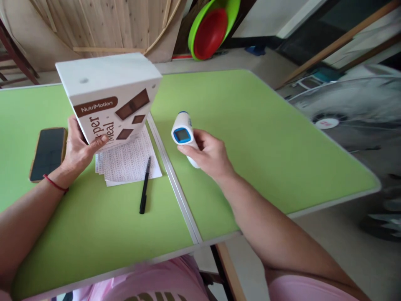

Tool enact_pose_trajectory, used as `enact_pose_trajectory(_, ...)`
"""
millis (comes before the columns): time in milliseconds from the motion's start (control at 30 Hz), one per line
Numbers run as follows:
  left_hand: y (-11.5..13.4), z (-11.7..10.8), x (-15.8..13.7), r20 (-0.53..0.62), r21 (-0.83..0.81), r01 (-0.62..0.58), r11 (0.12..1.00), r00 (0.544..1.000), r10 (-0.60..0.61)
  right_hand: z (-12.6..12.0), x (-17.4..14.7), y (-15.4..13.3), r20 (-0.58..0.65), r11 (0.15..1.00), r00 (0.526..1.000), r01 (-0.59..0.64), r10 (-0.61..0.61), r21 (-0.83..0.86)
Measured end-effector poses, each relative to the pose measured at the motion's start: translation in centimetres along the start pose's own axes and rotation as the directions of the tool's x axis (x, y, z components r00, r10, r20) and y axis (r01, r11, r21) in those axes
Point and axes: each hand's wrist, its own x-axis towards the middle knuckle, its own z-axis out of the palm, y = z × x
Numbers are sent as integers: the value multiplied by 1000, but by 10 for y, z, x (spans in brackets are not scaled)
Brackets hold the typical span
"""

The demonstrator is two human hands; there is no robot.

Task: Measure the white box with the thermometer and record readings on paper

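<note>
My left hand (82,144) grips the lower left of a white cardboard box (109,79) printed "NutriMotion", with brown bar pictures on its side. The box is tilted over the table, and its lower edge overlaps some papers. In my right hand (211,152) is a white and blue infrared thermometer (183,131), its handle in my fingers and its small grey screen facing me. Sheets of closely written paper (128,167) lie below the box. A black pen (144,186) rests partly on them. Left of my left hand lies a dark phone (49,151) in a tan case.
The green folding table (266,146) has a metal seam (172,179) across it. A standing fan (332,121) is beyond its right edge. Behind the table are a round wooden board (115,25), green and red basins (211,31) and a dark chair (15,54) at the left.
</note>
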Motion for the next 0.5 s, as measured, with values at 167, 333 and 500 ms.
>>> enact_pose_trajectory(167, -7, 7, 3, 76, -75, -44, 996, 996, 50, -13, 9, 12, 4, 905, 1000, -3, 5, -424)
enact_pose_trajectory(333, -8, 7, 5, 94, -32, -71, 997, 993, 74, -15, 13, 13, -36, 809, 994, -104, 102, -579)
enact_pose_trajectory(500, -11, 2, 5, 78, -96, -69, 993, 994, 76, -11, 12, 13, -28, 784, 993, -107, 114, -612)
